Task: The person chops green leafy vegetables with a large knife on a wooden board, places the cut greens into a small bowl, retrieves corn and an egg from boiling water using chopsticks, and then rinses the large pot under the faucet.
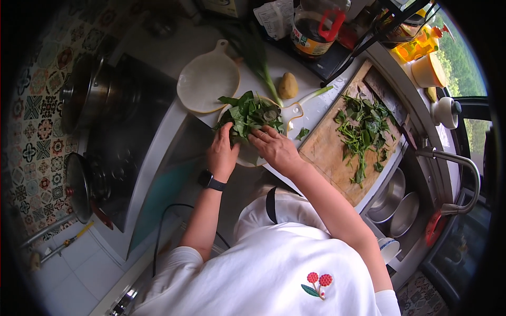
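Chopped leafy greens [253,114] are heaped on a light, gold-rimmed plate [291,114] at the counter's edge. My left hand [223,152], with a dark watch on the wrist, rests against the near left side of the heap, fingers apart. Lying over the heap's near right side is my right hand [274,150], which wears a ring; its fingertips touch the leaves, and whether it grips any is hidden. More cut greens [365,130] are spread on a wooden cutting board [326,154] to the right. An empty gold-rimmed plate [207,79] sits beyond the heap.
A potato [288,85] and long green onions [269,81] lie behind the heap. A stovetop with a steel pot [89,93] and a lidded pan [81,187] is at left. Metal bowls [404,213] stand in the sink under a faucet [466,162]. A large sauce jug [314,33] stands at the back.
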Demonstrator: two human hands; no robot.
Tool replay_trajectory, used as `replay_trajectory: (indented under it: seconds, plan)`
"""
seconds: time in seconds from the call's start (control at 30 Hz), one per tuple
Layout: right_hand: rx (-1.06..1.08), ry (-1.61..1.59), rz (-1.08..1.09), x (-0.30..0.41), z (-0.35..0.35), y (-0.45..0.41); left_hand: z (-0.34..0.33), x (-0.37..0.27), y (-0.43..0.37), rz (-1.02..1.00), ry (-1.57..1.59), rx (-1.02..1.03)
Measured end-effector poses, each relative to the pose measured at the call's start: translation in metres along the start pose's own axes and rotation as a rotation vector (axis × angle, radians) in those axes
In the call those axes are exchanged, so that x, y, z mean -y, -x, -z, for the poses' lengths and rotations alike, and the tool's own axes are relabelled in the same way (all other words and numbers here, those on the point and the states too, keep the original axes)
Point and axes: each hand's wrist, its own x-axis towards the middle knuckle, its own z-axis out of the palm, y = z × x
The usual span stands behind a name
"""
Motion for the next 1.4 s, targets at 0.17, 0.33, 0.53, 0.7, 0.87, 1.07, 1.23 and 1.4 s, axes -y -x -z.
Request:
replay_trajectory:
  seconds: [0.17,0.33,0.53,0.7,0.87,1.07,1.23,1.4]
  plan:
    - [-0.073,-0.089,-0.037,-0.006,-0.009,-0.001,0.003,-0.006,-0.003,0.028,0.066,0.016]
    - [-0.176,-0.036,-0.050,0.005,0.027,0.000,0.032,-0.013,0.000,0.020,0.110,-0.003]
    - [-0.351,-0.019,-0.075,0.008,0.055,0.014,0.033,-0.016,-0.011,-0.054,-0.076,-0.231]
    - [-0.536,-0.072,-0.290,-0.028,0.089,0.070,0.041,-0.088,-0.028,-0.089,0.275,-0.231]
    - [-0.566,-0.061,-0.820,-0.124,0.107,0.163,-0.010,-0.182,-0.072,-0.253,0.336,0.222]
    - [-0.367,0.024,-0.930,-0.168,0.106,0.160,-0.137,-0.249,-0.124,-0.620,-0.014,0.271]
    - [-0.430,-0.082,-0.842,-0.184,0.098,0.173,-0.172,-0.257,-0.141,-0.696,-0.182,0.371]
    - [-0.663,-0.810,-0.961,-0.193,0.115,0.213,-0.155,-0.249,-0.157,-0.491,0.245,0.589]
